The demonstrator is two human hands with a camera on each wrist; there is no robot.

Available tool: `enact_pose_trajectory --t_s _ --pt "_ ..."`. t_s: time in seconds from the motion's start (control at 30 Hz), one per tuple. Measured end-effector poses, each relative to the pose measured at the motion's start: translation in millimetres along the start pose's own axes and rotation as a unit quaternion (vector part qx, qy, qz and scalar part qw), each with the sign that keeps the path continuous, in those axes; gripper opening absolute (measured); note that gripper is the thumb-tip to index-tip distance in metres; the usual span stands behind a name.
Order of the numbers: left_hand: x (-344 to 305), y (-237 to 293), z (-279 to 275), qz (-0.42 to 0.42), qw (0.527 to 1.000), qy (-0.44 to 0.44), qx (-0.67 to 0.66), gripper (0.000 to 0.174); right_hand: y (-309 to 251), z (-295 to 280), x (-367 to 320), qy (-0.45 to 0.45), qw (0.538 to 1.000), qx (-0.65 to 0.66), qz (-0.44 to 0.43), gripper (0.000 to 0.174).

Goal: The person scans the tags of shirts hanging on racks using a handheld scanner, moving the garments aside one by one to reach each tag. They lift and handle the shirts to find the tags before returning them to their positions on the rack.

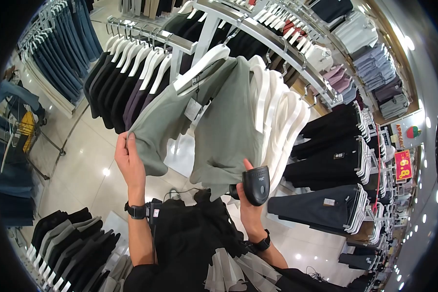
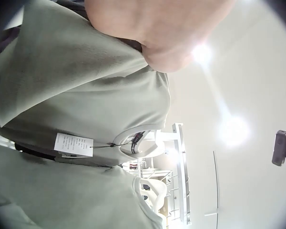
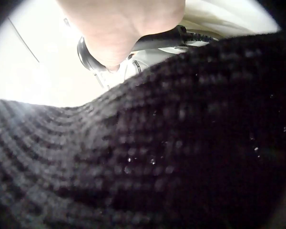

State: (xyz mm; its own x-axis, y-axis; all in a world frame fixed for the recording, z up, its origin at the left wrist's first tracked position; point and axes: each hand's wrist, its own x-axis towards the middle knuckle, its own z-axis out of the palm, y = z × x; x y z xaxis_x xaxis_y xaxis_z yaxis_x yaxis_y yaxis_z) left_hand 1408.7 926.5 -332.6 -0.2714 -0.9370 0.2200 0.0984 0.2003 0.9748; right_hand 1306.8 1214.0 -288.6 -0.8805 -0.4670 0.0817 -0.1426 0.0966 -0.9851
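My left hand [image 1: 130, 163] pinches the sleeve edge of a grey-green top [image 1: 155, 119], drawing it out to the left. The top hangs from a white hanger [image 1: 204, 68], and a white price tag [image 1: 193, 110] dangles at its neck. Beside it hangs a second grey-green top [image 1: 228, 131]. My right hand [image 1: 249, 214] grips a black handheld barcode scanner [image 1: 257, 187] close to that top's lower hem. In the left wrist view, the printed tag [image 2: 74, 144] hangs on a dark string below the hand. Dark knit fabric [image 3: 157, 124] hides most of the right wrist view.
White tops [image 1: 282, 117] hang on the same metal rail [image 1: 277, 41]. Dark tops [image 1: 117, 87] fill a rail to the left, with jeans [image 1: 63, 53] beyond. Black trousers [image 1: 321, 155] hang on the right. A cart [image 1: 29, 129] stands at far left.
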Motion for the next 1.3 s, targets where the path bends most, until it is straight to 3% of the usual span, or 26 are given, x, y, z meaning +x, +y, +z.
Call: enact_pose_trajectory --t_s 0.43,0.8,0.9,1.3 --pt "-3 -2 -3 -0.01 1.0 -0.014 0.023 0.025 -1 11 0 0.003 1.0 0.005 0.012 0.056" --pt "-62 -6 13 -0.002 0.985 -0.134 0.112 0.017 -1 23 -3 -0.012 0.999 -0.01 0.03 0.057" --pt "-78 -7 22 0.069 0.977 -0.171 0.105 0.042 -3 26 -2 -0.032 0.999 -0.016 0.039 0.057" --pt "-105 8 37 0.104 0.95 -0.268 0.121 0.054 -4 32 9 -0.12 0.99 0.02 0.072 0.059"
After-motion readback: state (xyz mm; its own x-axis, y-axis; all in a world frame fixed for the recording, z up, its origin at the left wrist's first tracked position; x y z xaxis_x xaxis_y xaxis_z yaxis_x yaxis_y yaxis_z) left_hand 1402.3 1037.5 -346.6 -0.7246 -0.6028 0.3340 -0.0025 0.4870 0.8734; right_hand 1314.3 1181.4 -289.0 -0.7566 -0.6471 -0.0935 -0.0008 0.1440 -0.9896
